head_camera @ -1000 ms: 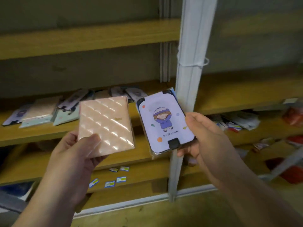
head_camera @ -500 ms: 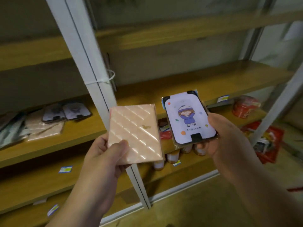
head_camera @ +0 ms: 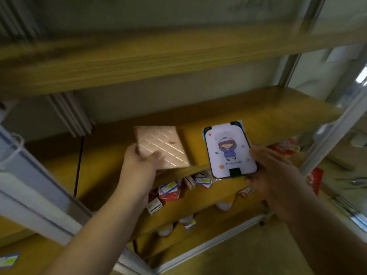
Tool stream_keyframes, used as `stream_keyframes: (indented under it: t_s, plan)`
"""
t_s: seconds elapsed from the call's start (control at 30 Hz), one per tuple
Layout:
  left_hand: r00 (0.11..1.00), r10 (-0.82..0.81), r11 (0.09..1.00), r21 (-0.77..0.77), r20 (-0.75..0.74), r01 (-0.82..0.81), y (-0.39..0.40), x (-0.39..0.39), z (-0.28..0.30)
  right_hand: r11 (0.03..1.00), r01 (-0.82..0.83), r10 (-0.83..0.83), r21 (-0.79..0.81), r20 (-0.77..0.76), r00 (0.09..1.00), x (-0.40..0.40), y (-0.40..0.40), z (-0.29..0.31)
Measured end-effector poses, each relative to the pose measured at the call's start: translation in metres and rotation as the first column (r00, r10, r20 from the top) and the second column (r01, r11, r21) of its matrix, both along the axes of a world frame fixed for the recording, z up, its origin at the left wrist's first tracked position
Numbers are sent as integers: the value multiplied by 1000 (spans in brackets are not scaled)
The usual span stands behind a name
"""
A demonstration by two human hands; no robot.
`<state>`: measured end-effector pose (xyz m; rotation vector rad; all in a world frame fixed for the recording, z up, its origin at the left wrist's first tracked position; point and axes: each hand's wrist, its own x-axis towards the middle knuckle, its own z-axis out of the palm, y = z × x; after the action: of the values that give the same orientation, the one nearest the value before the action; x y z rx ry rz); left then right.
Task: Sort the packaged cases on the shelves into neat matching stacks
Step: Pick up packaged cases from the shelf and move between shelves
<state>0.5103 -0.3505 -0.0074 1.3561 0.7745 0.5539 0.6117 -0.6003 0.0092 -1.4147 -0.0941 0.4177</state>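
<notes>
I hold two packaged cases over the middle shelf (head_camera: pixel 248 116), the bare wooden board that I take as my landmark. The pink quilted case (head_camera: pixel 161 148) sits in my left hand (head_camera: pixel 139 165): my thumb presses on its near face and my other fingers clamp it from below, at its near left corner. It is tilted, far edge out over the middle shelf, and I cannot tell whether it touches the wood. To its right, apart from it, is the cartoon case (head_camera: pixel 229 150), a white card in a dark frame with a small figure in a purple coat and hat, wrapped in clear film. My right hand (head_camera: pixel 276 175) grips it along its right edge and near corner, fingers closed around it, and its near end hangs past the front edge of the middle shelf. Below the middle shelf, on the next board down, lies a jumble of small red and white boxes (head_camera: pixel 170 192), blurred. Under those, pale bottle-like shapes (head_camera: pixel 185 220) show, too soft to name. Above the middle shelf runs another wooden board (head_camera: pixel 139 56). To the left of the middle shelf a white metal post (head_camera: pixel 35 191) slants across; to its right stands another post (head_camera: pixel 337 135), with red packets (head_camera: pixel 286 147) near it.
</notes>
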Motion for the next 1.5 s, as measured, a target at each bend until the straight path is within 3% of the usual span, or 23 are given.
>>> stream_keyframes:
  t_s: [0.1,0.27,0.4,0.53,0.6,0.83,0.93,1.2,1.3,1.5]
  plan:
    - [998,-22,996,84,-64,27,6,37,-7,994,-104,105,-32,58,993,24,4,-3]
    - [971,2,948,310,-241,75,4,76,-16,994,-104,100,-42,-103,990,72,14,-3]
    - [899,135,782,602,-416,161,-3,86,-18,967,-244,239,-76,-70,968,103,14,-6]
    - [785,283,711,670,-550,213,-14,89,-21,947,-255,259,-197,-1,966,136,13,-17]
    - [775,311,705,680,-550,200,-23,90,-21,923,-250,281,-292,70,957,153,13,-22]
    - [873,244,595,776,-423,210,-82,101,-14,816,-194,391,-545,273,879,215,6,-26]
    - [894,229,592,784,-385,186,-101,107,-13,785,-164,417,-597,314,853,234,5,-27]
    - [867,281,536,816,-412,215,-124,112,-5,622,138,549,-771,555,625,243,-12,-34]
    - [846,312,490,836,-432,246,-129,107,1,651,168,582,-740,629,515,232,-17,-26]
    - [800,391,399,867,-455,298,-135,87,24,773,3,605,-635,738,298,193,-4,-5]
